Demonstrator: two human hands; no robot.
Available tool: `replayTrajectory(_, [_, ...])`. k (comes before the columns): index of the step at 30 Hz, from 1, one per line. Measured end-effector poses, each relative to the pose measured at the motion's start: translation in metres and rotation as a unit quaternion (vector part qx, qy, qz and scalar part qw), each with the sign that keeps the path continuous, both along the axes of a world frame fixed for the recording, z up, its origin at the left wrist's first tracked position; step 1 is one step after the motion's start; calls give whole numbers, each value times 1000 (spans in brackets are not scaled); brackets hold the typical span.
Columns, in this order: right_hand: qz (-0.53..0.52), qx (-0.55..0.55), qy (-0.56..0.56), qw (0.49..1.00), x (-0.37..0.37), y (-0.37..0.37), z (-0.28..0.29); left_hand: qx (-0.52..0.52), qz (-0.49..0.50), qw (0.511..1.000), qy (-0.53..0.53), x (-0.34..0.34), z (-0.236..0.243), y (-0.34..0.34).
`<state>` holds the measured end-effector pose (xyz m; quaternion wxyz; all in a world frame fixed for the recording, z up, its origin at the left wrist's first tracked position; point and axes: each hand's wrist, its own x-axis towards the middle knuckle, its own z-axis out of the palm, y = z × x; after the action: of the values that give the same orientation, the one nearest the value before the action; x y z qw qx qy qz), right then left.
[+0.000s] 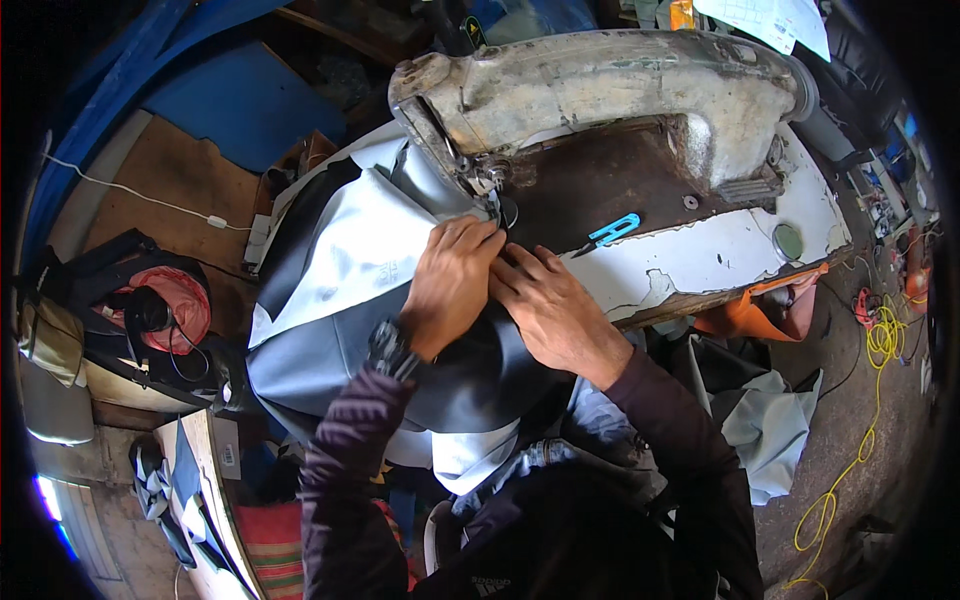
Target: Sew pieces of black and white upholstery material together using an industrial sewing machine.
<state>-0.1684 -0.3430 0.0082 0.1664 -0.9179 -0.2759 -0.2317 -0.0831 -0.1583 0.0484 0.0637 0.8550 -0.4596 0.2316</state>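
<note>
My left hand (455,275), fingers curled, grips black and silvery vinyl fabric (345,340) just below the sewing machine's presser foot (491,185). Beside it, my right hand (555,310) lies on the fabric with loosely spread, slightly bent fingers; its thumb is hidden. The pale side (330,250) of the material shows left of the needle area. Above both hands stretches the worn metal machine (600,85). Light-blue thread snips (620,228) rest to the right on the chipped table (680,255), near a small round tin (787,242).
At the left are a wooden board (165,180), a bag with pink lining (175,310) and a striped red cushion (270,540). An orange item (760,315) hangs under the table's right edge. Fabric scraps (765,430) and a yellow cord (875,345) lie lower right.
</note>
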Motion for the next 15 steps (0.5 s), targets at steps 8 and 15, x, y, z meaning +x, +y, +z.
replayTrajectory(8, [96,-42,37,994,-42,-14,2,-15,482,870,104,-95,-28,313])
replayTrajectory(15, [61,-67,65,994,-66,9,-2,-89,492,851,159,-26,-31,325])
